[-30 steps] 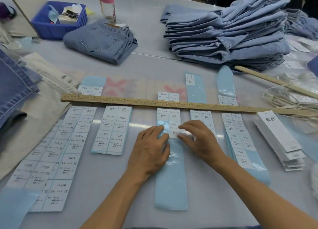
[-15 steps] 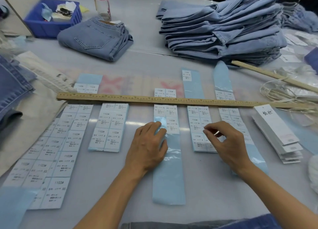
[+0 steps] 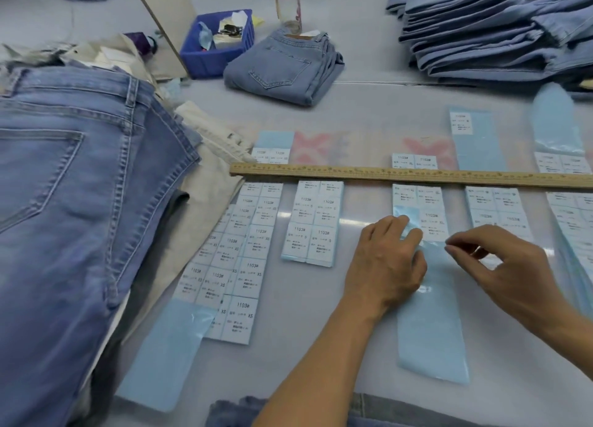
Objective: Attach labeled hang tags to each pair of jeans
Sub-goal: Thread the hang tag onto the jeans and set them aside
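Label sheets (image 3: 314, 221) laid in columns across table (image 3: 321, 346), pinned under wooden ruler (image 3: 410, 173) running 9 to 3 o'clock. Centre strip (image 3: 430, 314), pale blue backing mostly bare, few labels remaining at its 12 o'clock end. Left hand (image 3: 385, 266) pressed flat on that strip, fingers straight, fingertips at peeled corner. Right hand (image 3: 510, 272) raised just at 3 o'clock of left, thumb and forefinger pinched together; whether a label sits between them cannot be told. Hands near, not touching. Open jeans (image 3: 70, 202) spread at 9 o'clock. Folded jeans (image 3: 282, 67) at 12 o'clock, blue bin (image 3: 218, 41) and pink-capped bottle (image 3: 288, 2) beside. Tall stack of jeans (image 3: 500, 28) at 1 o'clock.
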